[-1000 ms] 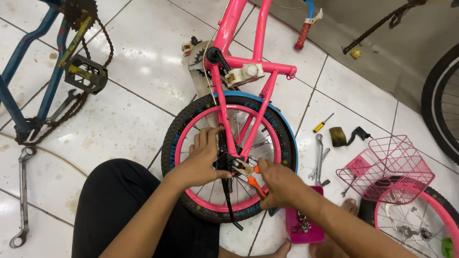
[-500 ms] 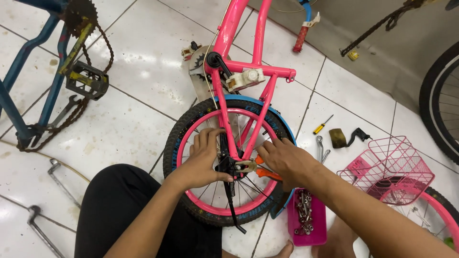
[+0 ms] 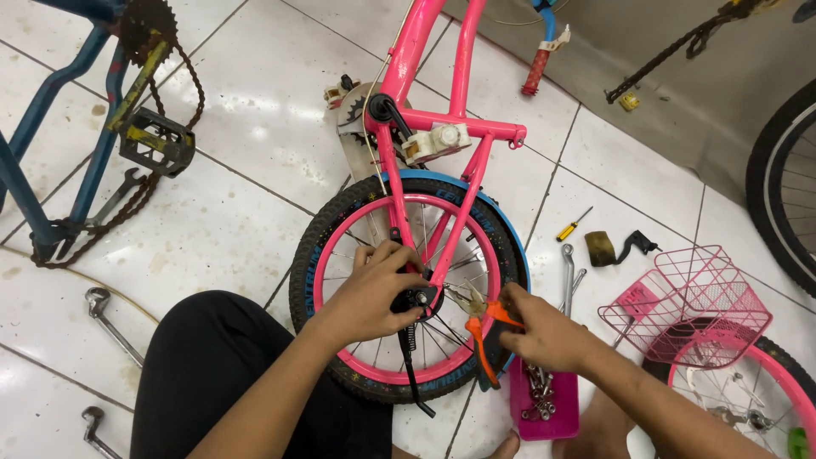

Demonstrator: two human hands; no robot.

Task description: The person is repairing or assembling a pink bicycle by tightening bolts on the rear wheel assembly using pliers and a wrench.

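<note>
Pink frame tubes of a small bicycle (image 3: 425, 102) run down to its rear wheel (image 3: 408, 289), which sits in much the same place on the white tiled floor (image 3: 221, 221) as half a second ago. What has changed is the right hand (image 3: 544, 336): earlier it lay across the spokes by the hub, and now it has drawn back to the wheel's right edge. The left hand (image 3: 374, 289) has stayed put, fingers wrapped shut around the black hub fitting (image 3: 418, 299) at the axle.

The right hand is closed on the orange-handled pliers (image 3: 480, 327), handles in the palm, metal nose pointing left at the hub and stopping just short of the left hand's fingertips.

Just below the right wrist lies a pink rectangular tray (image 3: 544, 404) of loose metal bolts. To the right stands a pink wire basket (image 3: 688, 297), with a flat pink tag on its near side. Wrenches (image 3: 569, 272) lie between wheel and basket.
</note>
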